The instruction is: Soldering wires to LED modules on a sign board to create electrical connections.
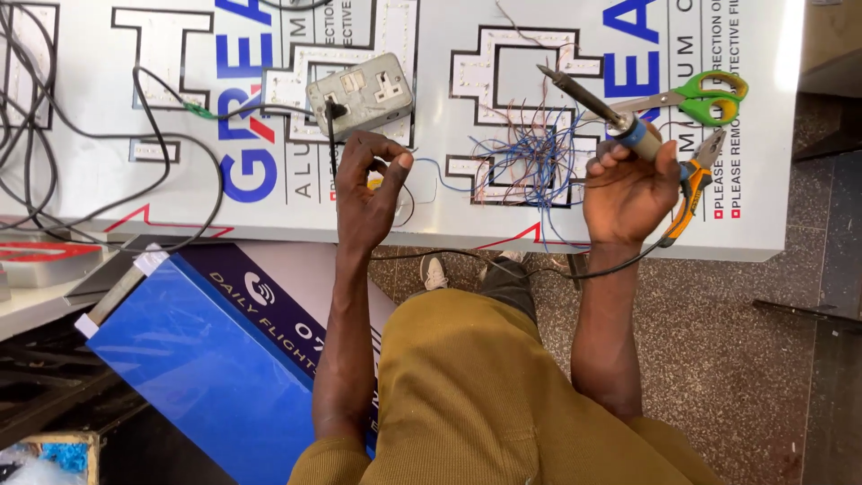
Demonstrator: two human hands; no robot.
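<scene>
Head view: right hand [628, 184] grips a blue-handled soldering iron [593, 106] with its slim metal tip; left hand [368, 184] pinches thin wire [404, 193] beside a grey metal socket box [361, 92].

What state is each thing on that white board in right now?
Soldering iron: held in right hand, tip raised.
Socket box: lying flat, black plug inserted.
Scissors: closed, lying flat.
Pliers: lying flat.
Left hand: fingers pinching thin wire.

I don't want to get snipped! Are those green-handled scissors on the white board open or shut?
Shut. The green-handled scissors lie flat on the white board, blades together as one point, handle loops side by side.
</scene>
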